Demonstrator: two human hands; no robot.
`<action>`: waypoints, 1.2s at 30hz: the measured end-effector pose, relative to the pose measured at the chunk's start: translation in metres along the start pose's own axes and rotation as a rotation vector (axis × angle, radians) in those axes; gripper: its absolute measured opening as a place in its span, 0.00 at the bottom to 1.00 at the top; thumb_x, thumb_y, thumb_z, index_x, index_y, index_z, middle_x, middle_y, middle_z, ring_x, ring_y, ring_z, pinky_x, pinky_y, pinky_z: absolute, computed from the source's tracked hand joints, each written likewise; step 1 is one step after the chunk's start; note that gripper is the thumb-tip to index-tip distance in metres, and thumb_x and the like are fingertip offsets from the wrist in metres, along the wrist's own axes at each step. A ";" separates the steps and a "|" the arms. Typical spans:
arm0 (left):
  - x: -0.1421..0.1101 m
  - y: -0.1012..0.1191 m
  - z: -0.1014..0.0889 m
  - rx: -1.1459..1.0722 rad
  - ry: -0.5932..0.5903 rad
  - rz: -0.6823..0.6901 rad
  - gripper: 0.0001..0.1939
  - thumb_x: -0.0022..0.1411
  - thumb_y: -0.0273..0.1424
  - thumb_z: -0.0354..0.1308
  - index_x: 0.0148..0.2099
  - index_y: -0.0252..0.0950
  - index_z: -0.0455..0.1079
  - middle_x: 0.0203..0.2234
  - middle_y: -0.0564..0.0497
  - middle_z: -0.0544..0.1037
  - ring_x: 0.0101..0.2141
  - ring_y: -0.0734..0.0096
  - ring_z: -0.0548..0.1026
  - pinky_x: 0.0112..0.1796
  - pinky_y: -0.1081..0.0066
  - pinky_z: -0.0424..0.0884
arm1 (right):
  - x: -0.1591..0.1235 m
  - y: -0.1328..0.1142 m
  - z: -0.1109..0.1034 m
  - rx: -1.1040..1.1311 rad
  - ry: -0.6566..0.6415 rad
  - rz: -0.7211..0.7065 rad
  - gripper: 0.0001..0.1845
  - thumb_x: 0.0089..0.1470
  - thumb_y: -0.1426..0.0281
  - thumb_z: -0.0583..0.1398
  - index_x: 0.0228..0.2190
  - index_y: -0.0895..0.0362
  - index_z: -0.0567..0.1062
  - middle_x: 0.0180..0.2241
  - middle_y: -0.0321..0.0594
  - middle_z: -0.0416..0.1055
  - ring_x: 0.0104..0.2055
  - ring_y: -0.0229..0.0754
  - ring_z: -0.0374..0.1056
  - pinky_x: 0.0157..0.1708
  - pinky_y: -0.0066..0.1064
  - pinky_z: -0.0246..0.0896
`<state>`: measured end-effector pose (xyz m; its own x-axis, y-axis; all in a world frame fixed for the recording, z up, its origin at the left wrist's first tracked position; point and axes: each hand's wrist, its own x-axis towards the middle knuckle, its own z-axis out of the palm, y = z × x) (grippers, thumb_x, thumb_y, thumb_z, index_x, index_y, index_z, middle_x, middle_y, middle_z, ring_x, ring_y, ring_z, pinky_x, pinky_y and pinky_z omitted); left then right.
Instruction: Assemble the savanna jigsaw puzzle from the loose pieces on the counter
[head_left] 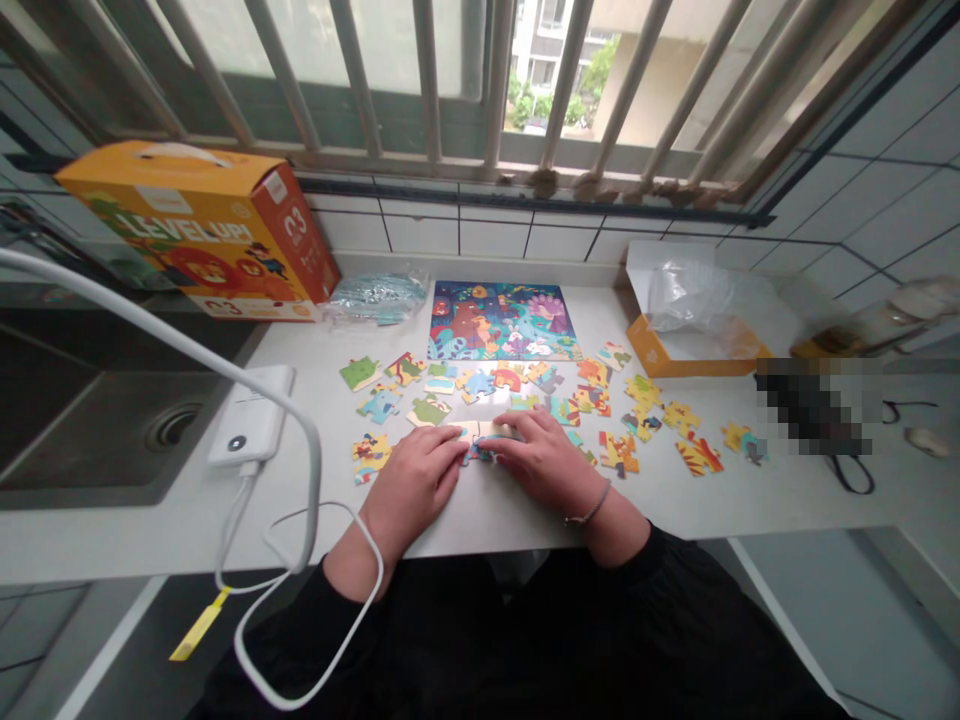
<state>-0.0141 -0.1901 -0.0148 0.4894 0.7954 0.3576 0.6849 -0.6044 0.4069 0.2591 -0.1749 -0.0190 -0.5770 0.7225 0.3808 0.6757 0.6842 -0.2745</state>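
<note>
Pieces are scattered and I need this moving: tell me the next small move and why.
Probably pick up the teal piece with the right hand: it lies just beyond that hand, while the left hand can steady the pieces between them. The picture at the back can show where it belongs.

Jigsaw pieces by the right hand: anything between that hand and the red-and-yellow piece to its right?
Yes. A narrow teal-and-yellow jigsaw piece lies just beyond the fingertips of the right hand, in line with the red-and-yellow jigsaw piece. Nothing else visible stands between them.
</note>
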 end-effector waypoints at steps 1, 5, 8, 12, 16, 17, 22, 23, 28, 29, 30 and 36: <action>0.000 0.000 0.000 0.002 0.001 0.003 0.13 0.77 0.27 0.58 0.57 0.39 0.80 0.58 0.40 0.83 0.57 0.50 0.80 0.59 0.44 0.79 | 0.000 -0.001 0.000 -0.001 0.000 0.001 0.18 0.72 0.72 0.65 0.58 0.41 0.83 0.61 0.44 0.76 0.59 0.52 0.70 0.65 0.53 0.67; 0.001 0.001 0.000 0.008 -0.002 0.009 0.13 0.77 0.27 0.58 0.58 0.39 0.80 0.59 0.40 0.83 0.57 0.49 0.80 0.59 0.44 0.78 | 0.001 -0.004 0.001 -0.018 0.007 0.013 0.18 0.73 0.71 0.63 0.59 0.43 0.82 0.60 0.46 0.76 0.59 0.53 0.69 0.64 0.53 0.67; 0.001 0.001 0.001 0.013 -0.014 0.010 0.13 0.78 0.27 0.58 0.59 0.38 0.80 0.59 0.39 0.83 0.57 0.49 0.79 0.60 0.44 0.78 | 0.001 -0.006 0.002 -0.021 0.005 -0.002 0.18 0.73 0.72 0.62 0.59 0.46 0.82 0.61 0.46 0.77 0.61 0.54 0.69 0.65 0.54 0.65; 0.000 0.000 0.002 0.027 -0.008 0.020 0.13 0.77 0.26 0.59 0.59 0.39 0.79 0.59 0.40 0.83 0.57 0.49 0.79 0.60 0.44 0.78 | 0.002 -0.006 0.003 -0.004 -0.026 -0.008 0.17 0.74 0.73 0.61 0.58 0.47 0.81 0.62 0.44 0.77 0.62 0.54 0.69 0.66 0.55 0.63; 0.001 0.000 0.002 0.035 -0.008 0.010 0.13 0.77 0.27 0.59 0.59 0.40 0.80 0.59 0.41 0.83 0.57 0.49 0.80 0.60 0.44 0.78 | 0.003 -0.005 0.002 0.007 -0.054 -0.001 0.18 0.73 0.73 0.62 0.59 0.46 0.81 0.62 0.44 0.78 0.63 0.54 0.69 0.66 0.55 0.62; 0.001 0.000 0.002 0.035 -0.010 0.008 0.13 0.77 0.27 0.59 0.59 0.40 0.80 0.59 0.41 0.83 0.57 0.49 0.80 0.60 0.44 0.78 | 0.003 -0.005 0.002 0.006 -0.057 -0.001 0.17 0.73 0.72 0.62 0.59 0.46 0.81 0.62 0.44 0.78 0.63 0.54 0.69 0.66 0.55 0.62; 0.001 0.003 0.001 0.049 -0.001 -0.001 0.14 0.77 0.27 0.59 0.59 0.41 0.80 0.58 0.41 0.83 0.57 0.50 0.80 0.59 0.46 0.79 | 0.003 -0.007 0.001 0.000 -0.046 -0.005 0.18 0.73 0.72 0.62 0.59 0.47 0.81 0.61 0.44 0.78 0.62 0.55 0.69 0.65 0.55 0.62; 0.001 0.004 0.001 0.056 -0.003 -0.005 0.14 0.76 0.27 0.59 0.59 0.41 0.80 0.58 0.42 0.83 0.57 0.50 0.80 0.59 0.46 0.78 | 0.003 -0.007 0.000 0.001 -0.043 -0.006 0.18 0.73 0.73 0.62 0.59 0.47 0.81 0.61 0.44 0.78 0.62 0.55 0.69 0.65 0.55 0.62; -0.005 0.014 0.004 0.124 0.018 -0.024 0.17 0.75 0.25 0.59 0.61 0.40 0.79 0.61 0.40 0.82 0.59 0.47 0.79 0.61 0.44 0.77 | 0.003 -0.006 0.001 0.014 -0.025 -0.002 0.19 0.71 0.74 0.62 0.58 0.47 0.81 0.60 0.43 0.79 0.61 0.55 0.70 0.64 0.54 0.63; -0.007 0.017 0.005 0.136 0.027 -0.023 0.17 0.74 0.25 0.59 0.62 0.40 0.79 0.61 0.39 0.82 0.60 0.47 0.78 0.61 0.43 0.76 | 0.003 -0.006 0.002 0.014 -0.020 -0.002 0.18 0.71 0.74 0.62 0.58 0.46 0.81 0.60 0.43 0.79 0.61 0.54 0.70 0.63 0.54 0.64; -0.009 0.021 0.005 0.146 0.035 -0.019 0.18 0.74 0.25 0.59 0.62 0.39 0.78 0.61 0.39 0.82 0.60 0.47 0.78 0.61 0.44 0.76 | 0.003 -0.005 0.002 0.014 -0.014 -0.004 0.18 0.71 0.74 0.62 0.58 0.46 0.81 0.60 0.43 0.79 0.60 0.54 0.71 0.63 0.54 0.64; -0.021 0.048 0.004 0.159 0.113 0.024 0.15 0.76 0.26 0.57 0.61 0.38 0.77 0.58 0.39 0.83 0.58 0.49 0.80 0.58 0.49 0.78 | 0.003 -0.006 0.002 0.024 -0.001 -0.020 0.17 0.71 0.74 0.63 0.57 0.48 0.81 0.59 0.45 0.80 0.59 0.54 0.72 0.62 0.53 0.65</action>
<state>0.0109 -0.2359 -0.0064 0.4492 0.7649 0.4617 0.7546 -0.6015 0.2622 0.2527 -0.1767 -0.0185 -0.5910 0.7085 0.3856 0.6526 0.7010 -0.2876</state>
